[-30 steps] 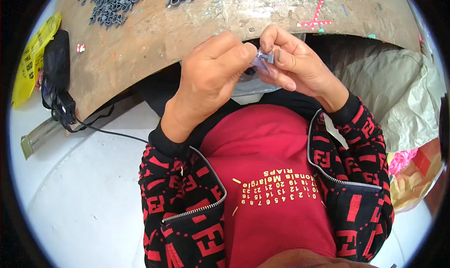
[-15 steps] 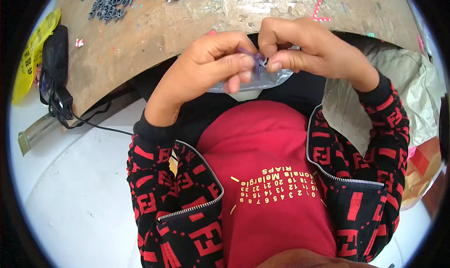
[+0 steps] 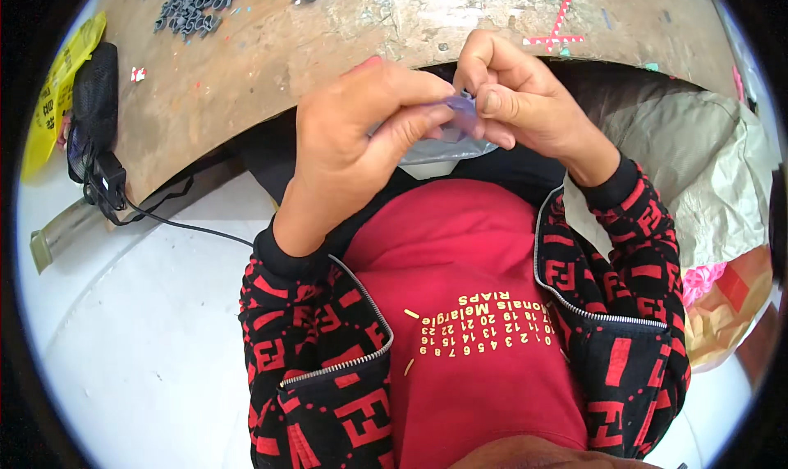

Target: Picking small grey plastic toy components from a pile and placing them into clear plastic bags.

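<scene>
Between my hands, just off the near edge of the table, is a sheer purple ribbon-like strip point(image 3: 465, 114). My left hand point(image 3: 357, 128) pinches it between thumb and forefinger. The right hand point(image 3: 525, 100) has its thumb and bent fingers closed on the strip's other side. A small greyish piece shows at the right fingertips, too small to name. Below the hands lies a clear plastic bag point(image 3: 447, 150) over my lap, partly hidden by them.
Dark grey curvy plastic pieces point(image 3: 197, 5) lie in heaps on the table point(image 3: 271, 50). Crossed red dotted ribbon strips point(image 3: 561, 22) sit farther right. At left are a yellow bag point(image 3: 57, 100) and black mesh pouch point(image 3: 97, 100); at right, beige cloth point(image 3: 689, 165) and pink material point(image 3: 703, 280).
The right hand and forearm have shifted left, and the left forearm has moved slightly right. The purple strip looks more spread out. The red ribbon now forms a cross on the table.
</scene>
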A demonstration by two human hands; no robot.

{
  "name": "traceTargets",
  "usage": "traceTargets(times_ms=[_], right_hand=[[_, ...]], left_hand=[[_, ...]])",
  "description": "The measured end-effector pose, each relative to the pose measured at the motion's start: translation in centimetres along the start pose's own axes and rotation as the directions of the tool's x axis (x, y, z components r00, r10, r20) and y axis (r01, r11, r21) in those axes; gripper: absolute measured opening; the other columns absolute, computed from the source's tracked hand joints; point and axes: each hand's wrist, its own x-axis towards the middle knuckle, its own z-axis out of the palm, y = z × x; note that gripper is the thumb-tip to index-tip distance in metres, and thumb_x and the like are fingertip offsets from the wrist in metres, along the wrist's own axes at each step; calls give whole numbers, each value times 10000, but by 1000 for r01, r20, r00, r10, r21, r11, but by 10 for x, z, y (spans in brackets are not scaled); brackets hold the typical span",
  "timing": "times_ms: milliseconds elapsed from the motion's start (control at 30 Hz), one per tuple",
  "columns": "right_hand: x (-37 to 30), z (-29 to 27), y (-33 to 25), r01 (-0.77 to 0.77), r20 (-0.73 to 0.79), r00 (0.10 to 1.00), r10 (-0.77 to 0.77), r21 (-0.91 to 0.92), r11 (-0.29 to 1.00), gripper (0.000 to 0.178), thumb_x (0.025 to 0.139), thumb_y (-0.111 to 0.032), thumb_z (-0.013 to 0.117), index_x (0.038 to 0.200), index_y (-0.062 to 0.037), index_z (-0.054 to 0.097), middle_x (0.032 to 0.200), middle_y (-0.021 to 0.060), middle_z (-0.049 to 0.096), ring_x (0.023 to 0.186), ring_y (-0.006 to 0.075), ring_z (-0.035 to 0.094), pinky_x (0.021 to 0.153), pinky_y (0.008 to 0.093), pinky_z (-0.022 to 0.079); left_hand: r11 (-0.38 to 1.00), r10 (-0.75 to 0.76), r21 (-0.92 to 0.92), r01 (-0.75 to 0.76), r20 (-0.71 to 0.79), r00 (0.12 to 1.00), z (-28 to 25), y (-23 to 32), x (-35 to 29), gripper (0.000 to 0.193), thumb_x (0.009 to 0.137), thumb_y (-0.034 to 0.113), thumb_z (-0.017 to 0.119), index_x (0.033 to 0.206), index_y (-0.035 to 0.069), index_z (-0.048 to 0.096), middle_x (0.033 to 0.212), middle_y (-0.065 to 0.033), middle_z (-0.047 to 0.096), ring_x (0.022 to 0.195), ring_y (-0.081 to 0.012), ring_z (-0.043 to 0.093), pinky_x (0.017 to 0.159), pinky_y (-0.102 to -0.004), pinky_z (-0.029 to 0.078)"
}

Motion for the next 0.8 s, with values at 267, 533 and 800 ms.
traceTargets(times_ms=[267,533,800], right_hand=[[0,-6,-19,17,36,999,-6,-295,955,274,858,-278,605,858,-61,437,749,30,498,549,67,424,480,194,334],[10,-4,-41,396,371,918,-141,-837,378,210,829,-215,605,855,-53,475,681,83,502,602,227,525,553,310,417],[3,3,10,177,-69,981,-180,-46,983,221,882,-232,568,871,-78,410,760,7,482,561,32,378,475,172,283]], left_hand=[[968,-169,-184,170,22,985,5,1,-3,89,827,-2,593,913,-1,614,767,-49,628,682,-95,599,612,-215,478],[723,-288,-588,363,221,932,4,-16,-4,108,850,58,584,933,-12,587,781,-66,616,655,-94,582,630,-219,480],[932,-129,-338,130,24,991,10,-1,-1,114,864,44,570,967,-3,579,801,-71,616,676,-99,592,622,-203,476]])
